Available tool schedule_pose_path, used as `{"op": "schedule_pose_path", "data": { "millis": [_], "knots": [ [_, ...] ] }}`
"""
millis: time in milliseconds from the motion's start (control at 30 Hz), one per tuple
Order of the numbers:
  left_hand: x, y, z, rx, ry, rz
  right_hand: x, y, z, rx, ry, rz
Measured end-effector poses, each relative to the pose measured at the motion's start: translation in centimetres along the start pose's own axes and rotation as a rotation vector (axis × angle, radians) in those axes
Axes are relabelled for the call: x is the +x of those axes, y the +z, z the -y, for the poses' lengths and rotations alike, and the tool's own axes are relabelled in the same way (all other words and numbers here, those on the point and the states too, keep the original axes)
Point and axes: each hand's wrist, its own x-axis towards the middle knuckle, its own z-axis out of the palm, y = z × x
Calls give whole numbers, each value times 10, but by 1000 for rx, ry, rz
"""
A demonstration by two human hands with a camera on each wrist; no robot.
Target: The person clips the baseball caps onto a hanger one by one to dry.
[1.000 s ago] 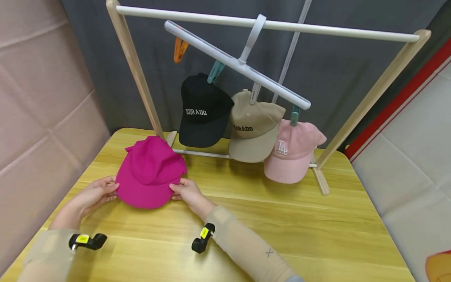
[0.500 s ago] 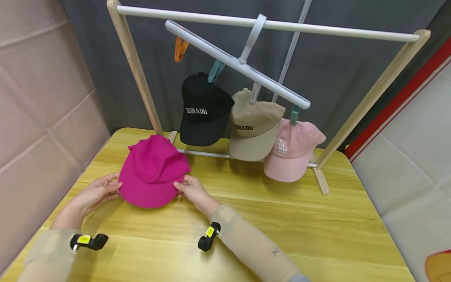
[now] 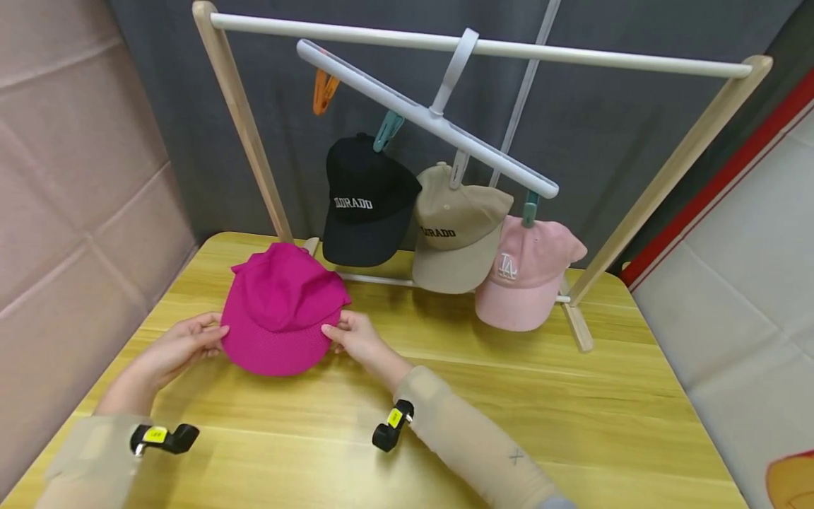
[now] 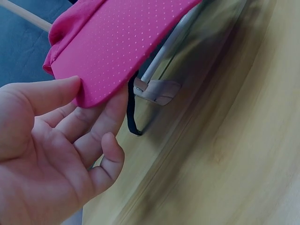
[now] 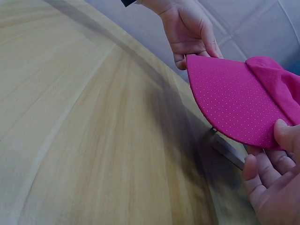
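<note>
A bright magenta cap (image 3: 282, 304) with a dotted brim is held between both hands over the left part of the table, brim toward the person. My left hand (image 3: 184, 346) pinches the left corner of the brim, thumb on top and fingers beneath. On the opposite corner my right hand (image 3: 361, 339) pinches the brim the same way. In the left wrist view the brim (image 4: 117, 47) is raised above the tabletop, and a dark strap (image 4: 133, 110) dangles under it. The right wrist view shows the cap's brim (image 5: 229, 98) with a shadow on the wood below.
Behind stands a rack with a white rail (image 3: 356, 32) and wooden legs. A tilted white hanger (image 3: 426, 116) carries a black cap (image 3: 365, 205), a beige cap (image 3: 454, 233) and a pink cap (image 3: 524, 276), each clipped. An orange clip (image 3: 324, 92) at its upper left end holds nothing.
The magenta cap has shifted slightly to the right, with both hands still pinching its brim. The hanging caps stay where they were.
</note>
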Motion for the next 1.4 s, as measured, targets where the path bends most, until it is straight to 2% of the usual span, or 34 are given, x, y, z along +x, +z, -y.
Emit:
{"op": "schedule_pose_path", "data": {
  "millis": [200,400,700,867,1133,1267,1400],
  "knots": [
    [0,6,-5,63,-4,-27,-5,-4,7,-26,-13,5],
    [-1,10,-10,83,3,-45,-8,-6,14,-39,-40,19],
    [-2,17,-18,109,29,-73,-13,-12,31,-124,-134,50],
    [-2,21,-21,94,57,-82,-26,-14,51,-138,-160,58],
    [-4,34,-26,53,106,-114,-22,-20,45,-176,-166,41],
    [-5,39,-29,56,116,-127,-24,-24,50,-180,-177,56],
    [-6,43,-33,65,116,-147,-35,-27,66,-190,-211,74]
  ]
}}
